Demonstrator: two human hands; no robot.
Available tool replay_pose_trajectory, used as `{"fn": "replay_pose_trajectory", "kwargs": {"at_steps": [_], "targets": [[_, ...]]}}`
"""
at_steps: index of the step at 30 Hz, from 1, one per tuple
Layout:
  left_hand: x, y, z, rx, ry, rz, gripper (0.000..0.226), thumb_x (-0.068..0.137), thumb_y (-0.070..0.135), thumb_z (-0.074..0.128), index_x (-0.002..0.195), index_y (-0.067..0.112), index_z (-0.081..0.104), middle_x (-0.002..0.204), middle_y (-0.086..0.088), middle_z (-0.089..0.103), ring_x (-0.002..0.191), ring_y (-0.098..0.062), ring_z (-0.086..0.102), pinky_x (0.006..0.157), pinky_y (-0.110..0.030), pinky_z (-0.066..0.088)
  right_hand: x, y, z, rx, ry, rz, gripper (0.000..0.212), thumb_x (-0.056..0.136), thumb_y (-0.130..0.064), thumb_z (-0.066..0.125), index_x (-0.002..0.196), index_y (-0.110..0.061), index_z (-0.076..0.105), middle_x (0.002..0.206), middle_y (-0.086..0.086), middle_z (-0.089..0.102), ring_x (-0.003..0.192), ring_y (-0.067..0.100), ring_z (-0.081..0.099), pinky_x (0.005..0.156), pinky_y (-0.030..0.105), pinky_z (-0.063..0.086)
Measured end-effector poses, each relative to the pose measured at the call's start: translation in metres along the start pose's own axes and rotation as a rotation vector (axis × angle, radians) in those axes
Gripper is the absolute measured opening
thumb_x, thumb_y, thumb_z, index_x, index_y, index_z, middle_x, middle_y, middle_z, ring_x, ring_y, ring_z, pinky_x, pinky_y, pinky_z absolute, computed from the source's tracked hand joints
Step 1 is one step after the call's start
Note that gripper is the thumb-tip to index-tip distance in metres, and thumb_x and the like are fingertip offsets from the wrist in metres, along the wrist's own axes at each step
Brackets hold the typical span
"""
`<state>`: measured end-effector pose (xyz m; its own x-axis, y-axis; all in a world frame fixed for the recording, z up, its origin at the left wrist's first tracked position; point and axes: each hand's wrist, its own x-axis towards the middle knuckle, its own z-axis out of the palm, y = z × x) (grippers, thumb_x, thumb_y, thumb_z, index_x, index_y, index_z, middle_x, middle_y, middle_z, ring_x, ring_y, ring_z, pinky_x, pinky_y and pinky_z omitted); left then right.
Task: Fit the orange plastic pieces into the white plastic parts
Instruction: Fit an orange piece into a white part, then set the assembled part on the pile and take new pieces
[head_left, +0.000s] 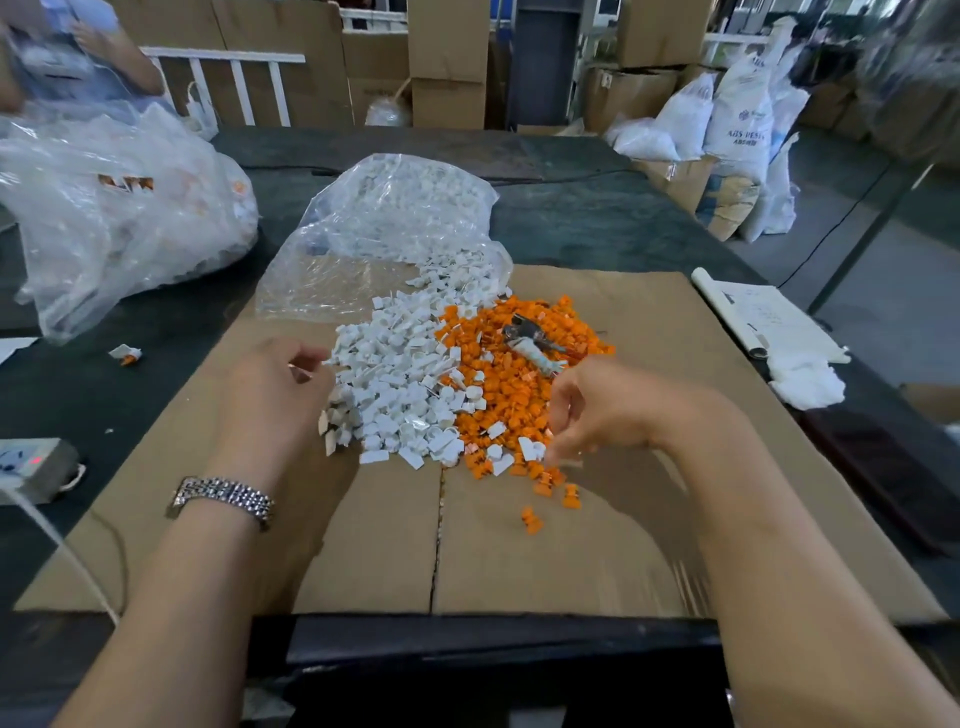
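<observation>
My left hand (280, 384) rests curled at nine o'clock of the white parts (400, 395), grip unclear. My right hand (597, 410) dips curled fingers into the orange pieces (514, 384); I cannot tell if it holds one.

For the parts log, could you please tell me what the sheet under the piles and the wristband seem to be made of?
Sheet: brown corrugated cardboard, matte, with a flap seam down its middle. Wristband: probably polished metal, since its small links glint silver.

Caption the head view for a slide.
Both hands reach into white parts and orange pieces heaped on cardboard.
</observation>
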<state>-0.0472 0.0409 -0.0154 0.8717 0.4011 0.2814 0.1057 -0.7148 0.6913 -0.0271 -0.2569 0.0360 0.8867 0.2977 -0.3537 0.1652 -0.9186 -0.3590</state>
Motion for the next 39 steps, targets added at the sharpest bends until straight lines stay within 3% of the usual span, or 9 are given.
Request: {"fn": "replay_pose_trajectory", "kwargs": {"at_steps": [4,9,12,14,17,20,25,30,39], "targets": [[-0.021,0.007,0.005,-0.158,-0.104,0.008,0.011,0.093,0.014,0.071,0.098,0.024,0.074,0.088,0.007,0.070,0.067,0.001,0.060,0.054,-0.009,0.042,-0.008,-0.003,0.017,-0.029,-0.044,0.020,0.022,0.074,-0.023,0.089,0.087,-0.016,0.073,0.084,0.001,0.075,0.077,0.014,0.070,0.075,0.035,0.058],[-0.043,0.014,0.010,-0.216,-0.272,0.124,0.016,0.089,0.016,0.078,0.095,0.029,0.071,0.094,0.007,0.068,0.077,-0.008,0.064,0.062,-0.009,0.046,-0.004,-0.005,0.028,-0.041,0.085,0.029,0.012,0.081,-0.018,0.080,0.088,-0.012,0.072,0.090,0.004,0.072,0.084,0.016,0.066,0.057,0.025,0.043],[-0.049,0.018,0.017,-0.071,-0.330,0.218,0.020,0.088,0.024,0.079,0.104,0.032,0.071,0.101,0.009,0.061,0.076,-0.007,0.060,0.064,-0.010,0.043,0.002,-0.008,0.030,-0.047,0.172,0.043,0.010,0.086,-0.008,0.066,0.091,0.000,0.064,0.092,0.021,0.063,0.075,0.023,0.052,0.061,0.032,0.036],[-0.049,0.020,0.023,0.106,-0.322,0.285,0.022,0.091,0.029,0.075,0.113,0.030,0.071,0.103,0.012,0.054,0.080,-0.001,0.055,0.066,-0.011,0.038,0.005,-0.011,0.029,-0.030,0.248,0.032,0.015,0.088,-0.004,0.061,0.101,0.001,0.063,0.090,0.013,0.060,0.077,0.020,0.049,0.064,0.037,0.042],[-0.046,0.022,0.026,0.162,-0.286,0.341,0.015,0.095,0.026,0.069,0.110,0.024,0.074,0.106,0.011,0.055,0.083,-0.004,0.053,0.065,-0.013,0.036,0.008,-0.015,0.029,0.050,0.350,-0.020,0.007,0.090,-0.010,0.070,0.095,-0.012,0.066,0.099,0.005,0.067,0.086,0.018,0.064,0.080,0.040,0.056],[-0.044,0.023,0.028,0.178,-0.260,0.373,0.015,0.098,0.023,0.065,0.109,0.021,0.075,0.107,0.008,0.058,0.085,-0.008,0.054,0.064,-0.012,0.035,0.011,-0.017,0.033,0.134,0.424,-0.061,0.010,0.089,-0.016,0.074,0.098,-0.015,0.070,0.097,0.002,0.069,0.084,0.015,0.066,0.078,0.032,0.054],[-0.041,0.024,0.027,0.172,-0.198,0.366,0.017,0.100,0.018,0.060,0.110,0.018,0.074,0.106,0.004,0.066,0.089,-0.015,0.061,0.077,-0.031,0.049,0.013,-0.025,0.039,0.247,0.522,-0.099,0.013,0.087,-0.017,0.076,0.089,-0.022,0.064,0.086,-0.003,0.068,0.080,0.013,0.067,0.078,0.039,0.058],[-0.040,0.030,0.024,-0.171,-0.171,0.162,0.019,0.101,0.009,0.058,0.098,0.025,0.070,0.098,0.004,0.071,0.075,-0.005,0.070,0.068,-0.022,0.055,0.014,-0.032,0.042,0.418,0.531,-0.170,0.009,0.092,-0.014,0.070,0.094,-0.023,0.072,0.083,-0.009,0.068,0.075,0.005,0.066,0.075,0.027,0.058],[-0.037,0.032,0.019,-0.934,-0.477,-0.175,0.018,0.099,-0.002,0.058,0.105,0.005,0.074,0.095,-0.007,0.069,0.085,-0.017,0.069,0.071,-0.025,0.057,0.009,-0.059,0.039,0.675,0.547,-0.306,0.008,0.092,-0.015,0.070,0.094,-0.022,0.073,0.083,-0.009,0.071,0.077,0.003,0.066,0.071,0.014,0.053]]}}
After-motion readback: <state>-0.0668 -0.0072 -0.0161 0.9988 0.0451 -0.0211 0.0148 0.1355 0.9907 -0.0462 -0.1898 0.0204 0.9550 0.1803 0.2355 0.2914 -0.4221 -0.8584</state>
